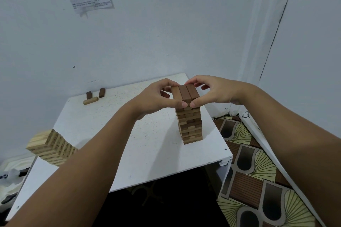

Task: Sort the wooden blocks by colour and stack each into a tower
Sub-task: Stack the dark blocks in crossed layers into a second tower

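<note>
In the head view, both hands are working at the top of the brown tower (189,116), which is standing toward the right side of the white table (147,153): the left hand (156,97) is pinching the top layer (185,92) of three dark blocks from the left, thumb at the near end and fingers curled at the far end, while the right hand (212,91) is pinching the same layer from the right in the same way. By my reading, the person is squaring up this top layer, so the brown stack is nearly done. The pale tower (49,148) is standing at the table's left edge, partly hidden by the left forearm. Three loose blocks are waiting at the far edge: two dark blocks (89,95) (101,92) standing on end and one pale block (90,100) lying flat just beside them. The next move is probably calling for a gentle release without nudging the tower, then a reach across to the loose blocks
</note>
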`<state>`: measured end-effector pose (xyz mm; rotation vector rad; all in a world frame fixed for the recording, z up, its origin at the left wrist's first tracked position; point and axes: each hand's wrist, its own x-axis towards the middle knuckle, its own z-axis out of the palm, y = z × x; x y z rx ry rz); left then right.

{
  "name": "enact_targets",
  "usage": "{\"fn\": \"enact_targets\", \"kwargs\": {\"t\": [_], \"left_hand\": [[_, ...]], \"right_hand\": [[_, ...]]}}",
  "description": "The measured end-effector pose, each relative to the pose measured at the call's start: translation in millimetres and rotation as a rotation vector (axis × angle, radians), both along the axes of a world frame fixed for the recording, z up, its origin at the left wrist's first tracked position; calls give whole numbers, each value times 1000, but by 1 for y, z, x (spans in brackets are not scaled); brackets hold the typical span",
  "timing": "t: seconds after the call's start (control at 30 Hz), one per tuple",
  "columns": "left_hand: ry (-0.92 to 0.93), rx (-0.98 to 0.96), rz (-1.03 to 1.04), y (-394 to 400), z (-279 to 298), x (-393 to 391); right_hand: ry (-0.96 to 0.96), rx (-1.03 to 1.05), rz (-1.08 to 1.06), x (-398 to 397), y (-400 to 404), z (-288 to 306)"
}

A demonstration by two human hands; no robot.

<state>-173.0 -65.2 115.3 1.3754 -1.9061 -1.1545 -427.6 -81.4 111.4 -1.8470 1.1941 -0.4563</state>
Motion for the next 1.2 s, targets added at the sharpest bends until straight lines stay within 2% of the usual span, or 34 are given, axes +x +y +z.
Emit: {"fn": "enact_targets", "kwargs": {"t": [0.6, 0.77, 0.87, 0.93, 1.0, 1.2], "left_hand": [[-19, 11, 15, 7, 6, -3], [99, 3, 64, 14, 16, 5], [163, -1, 168, 20, 22, 19], [154, -37, 255, 22, 23, 33], [60, -116, 357, 26, 24, 48], [-209, -200, 578, 48, 4, 94]], "right_hand": [[54, 14, -22, 2, 8, 7], [20, -4, -57, 5, 14, 13], [-38, -36, -98, 8, 16, 23], [-122, -134, -153, 15, 17, 33], [-131, -314, -216, 26, 16, 44], [135, -771, -158, 105, 21, 75]]}}
